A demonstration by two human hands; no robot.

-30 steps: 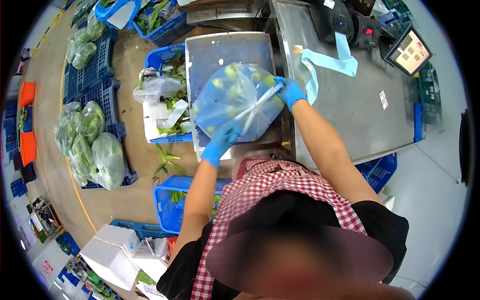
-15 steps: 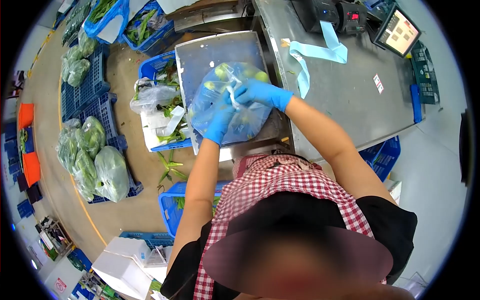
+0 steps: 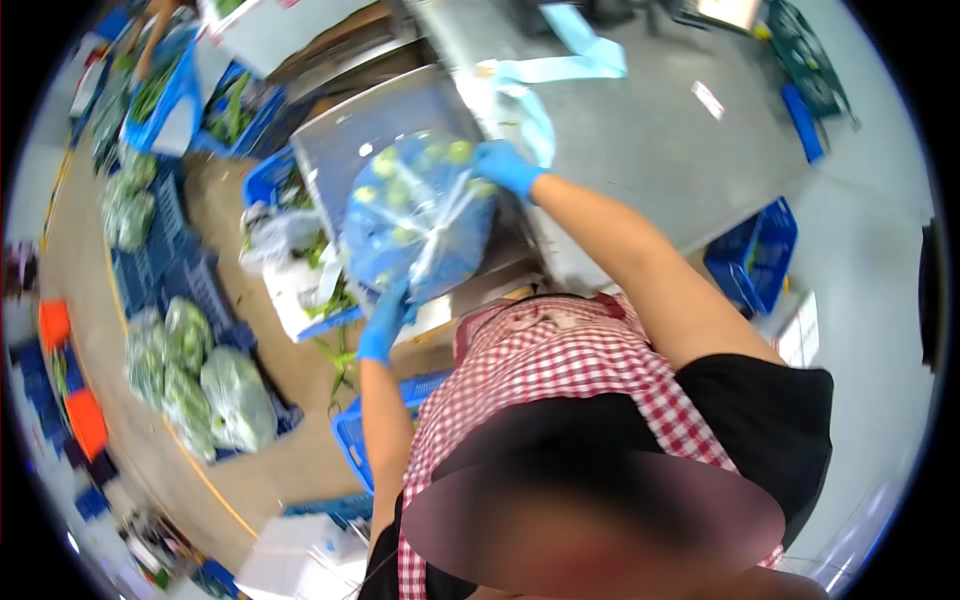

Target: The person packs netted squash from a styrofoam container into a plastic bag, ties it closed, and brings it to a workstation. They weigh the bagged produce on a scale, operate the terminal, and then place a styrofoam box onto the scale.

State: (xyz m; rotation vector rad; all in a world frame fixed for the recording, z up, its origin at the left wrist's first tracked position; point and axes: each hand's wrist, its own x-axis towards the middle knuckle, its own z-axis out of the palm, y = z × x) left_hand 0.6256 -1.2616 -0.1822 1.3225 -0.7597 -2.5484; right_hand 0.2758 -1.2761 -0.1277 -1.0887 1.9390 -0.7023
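The plastic bag [image 3: 418, 215], thin, clear and bluish, lies full on the metal platform [image 3: 328, 148], with round green vegetables [image 3: 385, 163] showing through its skin. White creases run across its top to a gathered spot [image 3: 436, 236]. It looks likely to be fairly heavy and lumpy: soft and slippery outside, firm inside, its load apt to roll and sag when lifted. The film could stretch or tear if pulled at one thin edge, so the bunched plastic seems the surest hold, with a palm beneath for weight.

The left hand [image 3: 385, 325], gloved in blue, pinches plastic at the bag's near edge. The right hand [image 3: 508, 168], gloved too, has its fingers closed on plastic at the far right edge; blur hides the exact grip.

Left of the platform is a blue basket [image 3: 265, 178]; to its right stands a metal table [image 3: 640, 150] bearing a pale blue paper strip [image 3: 560, 68].
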